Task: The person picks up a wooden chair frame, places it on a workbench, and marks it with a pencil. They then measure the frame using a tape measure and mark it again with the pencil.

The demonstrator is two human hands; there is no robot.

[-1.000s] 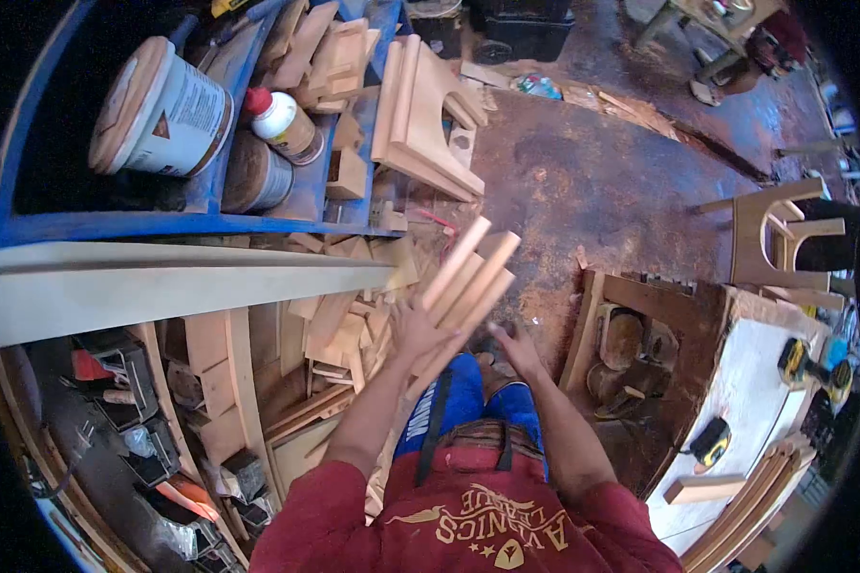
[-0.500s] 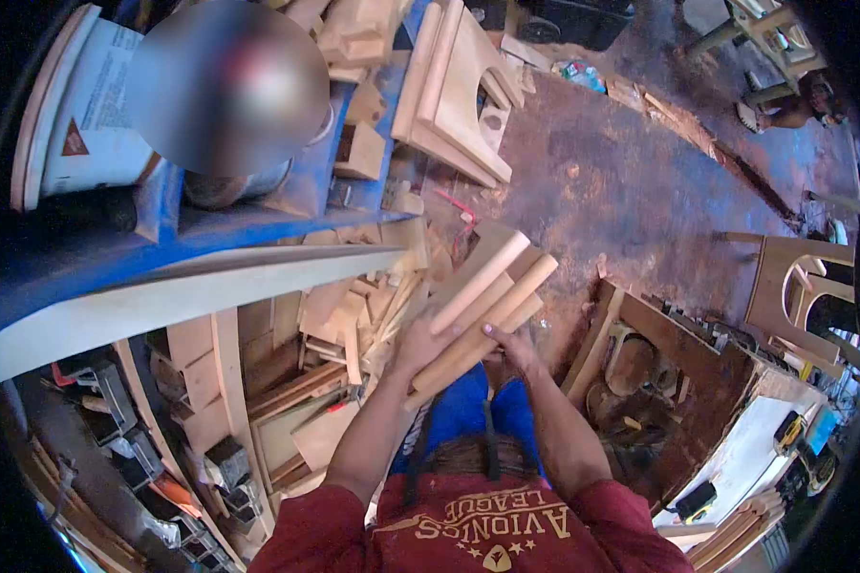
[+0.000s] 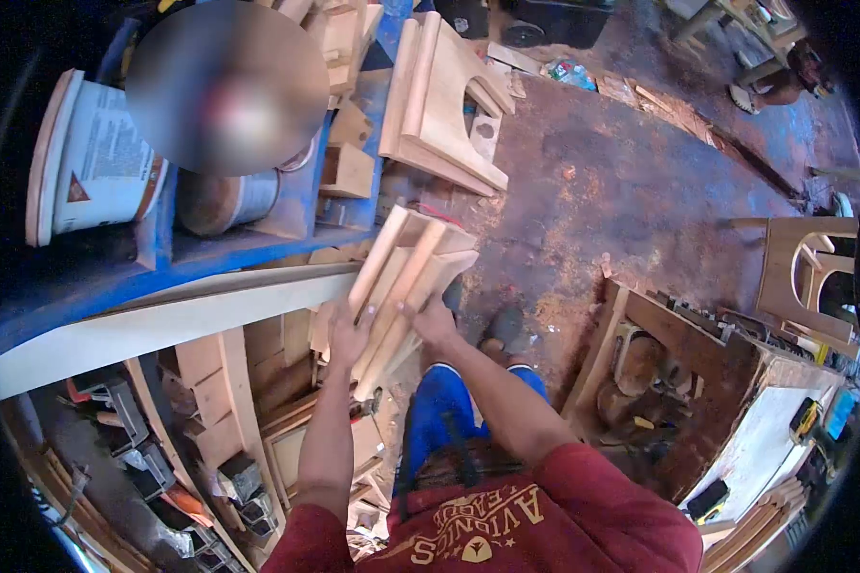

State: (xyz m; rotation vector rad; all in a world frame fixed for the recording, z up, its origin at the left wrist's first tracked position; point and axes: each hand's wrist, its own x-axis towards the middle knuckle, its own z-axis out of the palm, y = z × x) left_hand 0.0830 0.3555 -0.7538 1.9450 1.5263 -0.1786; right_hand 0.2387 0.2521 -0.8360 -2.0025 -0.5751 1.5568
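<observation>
A stack of several light wooden boards with rounded edges [image 3: 401,282] is held out in front of my body, tilted up and to the left. My left hand [image 3: 350,329] wraps around the stack's left side. On the opposite side, my right hand [image 3: 432,322] grips the same stack, its fingers against the wood. The stack's upper end is close to the right end of a long pale board [image 3: 182,320] below the blue shelf [image 3: 220,250]. Part of each hand's fingers is hidden by the wood.
Large tubs [image 3: 100,158] stand on the blue shelf at the left. A wooden stool-like piece with a curved cutout [image 3: 454,119] is beyond the stack. Wooden storage racks [image 3: 215,401] lie below left. A cluttered bench [image 3: 707,392] is at right, and another person's foot [image 3: 743,98] shows far right.
Both hands have carried the wooden stack leftward, closer to the shelf, and it now points more steeply away. My body has shifted, and my feet now show below the stack.
</observation>
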